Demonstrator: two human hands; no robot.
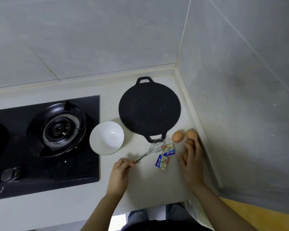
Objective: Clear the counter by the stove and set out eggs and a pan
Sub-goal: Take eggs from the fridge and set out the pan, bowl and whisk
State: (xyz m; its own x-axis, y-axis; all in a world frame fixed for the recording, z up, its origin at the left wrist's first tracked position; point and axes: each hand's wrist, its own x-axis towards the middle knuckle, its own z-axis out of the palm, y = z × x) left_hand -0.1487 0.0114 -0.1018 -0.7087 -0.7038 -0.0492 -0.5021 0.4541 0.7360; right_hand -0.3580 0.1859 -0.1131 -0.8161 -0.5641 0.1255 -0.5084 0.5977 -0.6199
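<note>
Four eggs [177, 136] sit right of the pan [149, 107], right hand [192, 165] cupped over two; left hand [119, 174] pinches the whisk [151, 151] handle just below the pan

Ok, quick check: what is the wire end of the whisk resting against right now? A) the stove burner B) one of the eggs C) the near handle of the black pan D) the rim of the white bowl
C: the whisk lies with its wire loops up against the near handle of the black pan, clear of the white bowl and the eggs.
</note>
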